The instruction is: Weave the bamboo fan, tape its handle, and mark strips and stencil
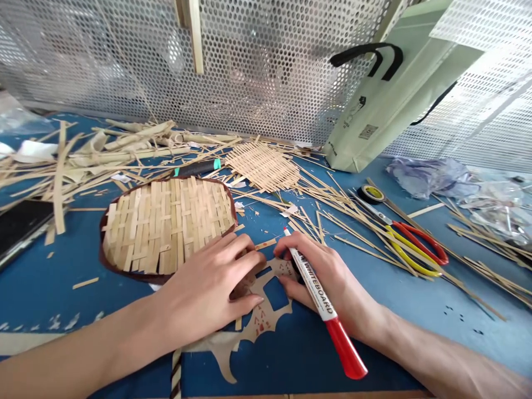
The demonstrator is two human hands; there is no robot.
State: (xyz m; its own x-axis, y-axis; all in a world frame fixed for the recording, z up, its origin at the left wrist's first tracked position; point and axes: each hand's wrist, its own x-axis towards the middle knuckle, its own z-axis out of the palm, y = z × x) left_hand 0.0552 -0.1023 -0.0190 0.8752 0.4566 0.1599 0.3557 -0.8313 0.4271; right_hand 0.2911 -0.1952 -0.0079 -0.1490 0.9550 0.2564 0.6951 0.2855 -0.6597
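My left hand [208,282] lies flat, its fingertips pressing on a tan cardboard cut-out [266,305] with square openings and printed marks. The hand also sits against the lower edge of a woven bamboo panel [166,227], which has a dark brown rim. My right hand [320,271] grips a whiteboard marker [316,288] with a red cap end, and its fingers rest on the cut-out. The marker's tip points up and away, just beyond the cut-out. A smaller woven bamboo mat [262,166] lies farther back.
Loose bamboo strips [124,149] cover the blue table [291,366]. To the right lie red-and-yellow scissors [415,249] and a tape roll [371,194]. Behind stand a perforated metal screen [249,55] and a pale green bag [394,94]. A dark phone [20,227] is at far left.
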